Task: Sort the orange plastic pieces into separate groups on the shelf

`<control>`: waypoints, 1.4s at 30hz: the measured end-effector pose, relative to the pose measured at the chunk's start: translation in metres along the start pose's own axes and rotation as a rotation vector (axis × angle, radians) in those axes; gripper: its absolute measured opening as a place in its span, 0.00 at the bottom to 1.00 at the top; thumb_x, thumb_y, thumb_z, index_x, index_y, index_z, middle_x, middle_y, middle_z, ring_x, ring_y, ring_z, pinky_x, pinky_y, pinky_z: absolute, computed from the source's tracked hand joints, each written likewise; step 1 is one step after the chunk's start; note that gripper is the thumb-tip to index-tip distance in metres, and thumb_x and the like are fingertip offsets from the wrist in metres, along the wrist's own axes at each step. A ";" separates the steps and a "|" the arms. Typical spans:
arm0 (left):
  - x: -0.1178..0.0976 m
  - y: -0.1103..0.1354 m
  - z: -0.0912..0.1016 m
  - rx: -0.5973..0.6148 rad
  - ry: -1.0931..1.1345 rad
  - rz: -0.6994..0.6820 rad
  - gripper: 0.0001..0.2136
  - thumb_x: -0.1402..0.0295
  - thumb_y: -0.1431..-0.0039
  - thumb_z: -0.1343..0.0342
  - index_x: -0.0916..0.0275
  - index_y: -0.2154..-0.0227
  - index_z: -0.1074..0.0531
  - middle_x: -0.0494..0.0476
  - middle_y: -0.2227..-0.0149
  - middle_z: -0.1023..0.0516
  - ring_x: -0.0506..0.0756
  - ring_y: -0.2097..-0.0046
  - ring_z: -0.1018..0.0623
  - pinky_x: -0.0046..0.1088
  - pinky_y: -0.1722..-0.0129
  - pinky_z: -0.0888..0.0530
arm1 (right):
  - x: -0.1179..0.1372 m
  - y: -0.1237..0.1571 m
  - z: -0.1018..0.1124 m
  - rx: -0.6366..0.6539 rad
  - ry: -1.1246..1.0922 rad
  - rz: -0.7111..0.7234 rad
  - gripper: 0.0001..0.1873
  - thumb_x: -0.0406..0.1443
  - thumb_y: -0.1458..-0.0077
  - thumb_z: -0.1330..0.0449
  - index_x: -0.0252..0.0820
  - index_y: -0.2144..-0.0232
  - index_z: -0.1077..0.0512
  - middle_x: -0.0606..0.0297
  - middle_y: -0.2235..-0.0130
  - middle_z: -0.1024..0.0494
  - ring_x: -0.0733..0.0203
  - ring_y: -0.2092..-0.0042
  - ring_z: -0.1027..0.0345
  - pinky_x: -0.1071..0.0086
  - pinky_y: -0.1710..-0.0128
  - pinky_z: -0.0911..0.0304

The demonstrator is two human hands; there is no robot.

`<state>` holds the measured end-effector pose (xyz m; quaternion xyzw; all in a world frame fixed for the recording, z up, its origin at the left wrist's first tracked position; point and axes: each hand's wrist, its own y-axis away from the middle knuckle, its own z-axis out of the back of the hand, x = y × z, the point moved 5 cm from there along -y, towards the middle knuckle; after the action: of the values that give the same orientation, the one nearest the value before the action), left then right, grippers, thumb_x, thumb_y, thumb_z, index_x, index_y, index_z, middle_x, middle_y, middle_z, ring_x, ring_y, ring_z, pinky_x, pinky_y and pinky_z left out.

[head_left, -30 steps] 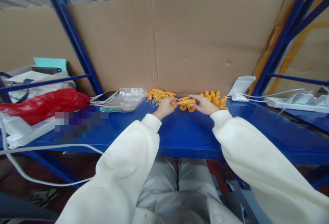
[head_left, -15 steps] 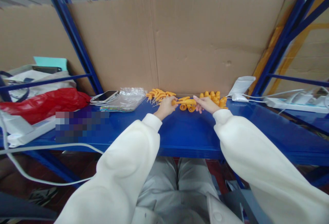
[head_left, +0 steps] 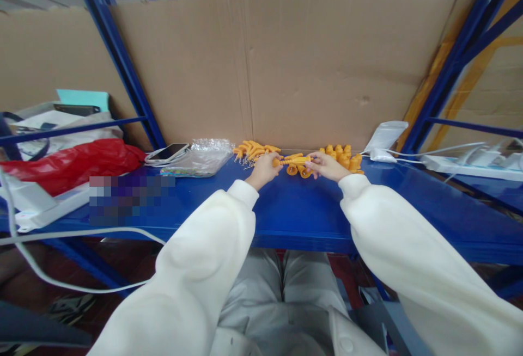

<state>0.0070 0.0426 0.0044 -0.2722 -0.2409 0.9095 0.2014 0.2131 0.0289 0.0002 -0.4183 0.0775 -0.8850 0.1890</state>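
Small orange plastic parts lie at the back of a blue shelf [head_left: 294,214]. My left hand [head_left: 263,170] is closed around one end of a long orange piece [head_left: 295,160]. My right hand [head_left: 327,165] pinches its other end with curled fingers. Below that piece lie two orange ring-shaped parts [head_left: 297,171]. A loose heap of orange sticks [head_left: 255,150] sits just behind my left hand. A group of upright orange caps [head_left: 345,156] stands behind my right hand. Both sleeves are white.
A cardboard sheet [head_left: 327,67] walls off the back of the shelf. Left of the parts lie a clear plastic bag [head_left: 200,158], a phone [head_left: 168,152] and a red bag [head_left: 69,164]. A white pouch [head_left: 384,135], cables and a power strip [head_left: 469,164] lie to the right.
My right hand drew its stretched fingers in and closed them on the end of the orange piece. My left hand stayed where it was.
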 end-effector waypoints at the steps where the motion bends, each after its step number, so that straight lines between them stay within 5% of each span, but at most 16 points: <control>1: 0.000 0.000 0.000 0.007 -0.002 -0.002 0.11 0.74 0.45 0.37 0.64 0.58 0.22 0.60 0.56 0.17 0.60 0.52 0.19 0.37 0.48 0.24 | 0.002 0.001 0.001 -0.006 -0.011 0.013 0.28 0.60 0.43 0.41 0.43 0.58 0.30 0.64 0.73 0.24 0.62 0.76 0.30 0.64 0.70 0.31; 10: -0.001 0.000 0.000 -0.012 0.013 -0.025 0.11 0.76 0.47 0.36 0.62 0.59 0.22 0.59 0.55 0.17 0.59 0.51 0.19 0.39 0.46 0.24 | -0.005 -0.002 -0.002 -0.036 -0.019 -0.038 0.39 0.70 0.45 0.53 0.43 0.79 0.33 0.64 0.83 0.32 0.65 0.81 0.38 0.60 0.73 0.32; 18: -0.004 0.001 0.002 -0.003 0.015 0.011 0.10 0.76 0.46 0.36 0.63 0.60 0.22 0.59 0.56 0.17 0.59 0.53 0.19 0.37 0.47 0.24 | -0.012 -0.009 0.004 -0.097 -0.103 0.081 0.34 0.65 0.52 0.37 0.44 0.60 0.25 0.60 0.71 0.23 0.60 0.76 0.31 0.57 0.71 0.29; 23: -0.005 0.002 0.002 0.001 0.006 -0.004 0.10 0.76 0.46 0.36 0.64 0.59 0.22 0.60 0.56 0.17 0.59 0.52 0.20 0.37 0.47 0.25 | -0.009 -0.008 0.003 -0.069 -0.150 0.108 0.34 0.64 0.58 0.33 0.43 0.63 0.25 0.60 0.68 0.22 0.62 0.75 0.31 0.58 0.70 0.28; 33: 0.000 -0.002 -0.002 -0.015 0.010 -0.049 0.11 0.77 0.47 0.36 0.63 0.60 0.22 0.59 0.57 0.18 0.59 0.53 0.20 0.38 0.48 0.25 | -0.014 -0.008 0.001 -0.032 0.031 0.010 0.37 0.68 0.44 0.51 0.45 0.81 0.31 0.62 0.83 0.31 0.55 0.74 0.30 0.49 0.61 0.28; 37: 0.002 -0.002 -0.003 -0.023 0.017 -0.047 0.11 0.76 0.47 0.35 0.63 0.60 0.22 0.59 0.57 0.18 0.59 0.54 0.20 0.38 0.48 0.24 | -0.016 -0.009 0.001 -0.032 0.045 0.007 0.37 0.68 0.43 0.53 0.45 0.76 0.27 0.61 0.82 0.30 0.52 0.71 0.29 0.49 0.61 0.29; 42: 0.003 -0.002 -0.002 -0.025 0.034 -0.030 0.11 0.76 0.49 0.34 0.62 0.61 0.22 0.59 0.58 0.17 0.59 0.53 0.19 0.38 0.48 0.24 | -0.010 -0.005 0.004 -0.044 -0.009 -0.001 0.33 0.64 0.44 0.44 0.43 0.56 0.24 0.58 0.69 0.22 0.56 0.71 0.28 0.54 0.66 0.28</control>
<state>0.0064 0.0466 0.0033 -0.2862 -0.2528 0.8986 0.2159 0.2206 0.0377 -0.0022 -0.4265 0.0960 -0.8812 0.1797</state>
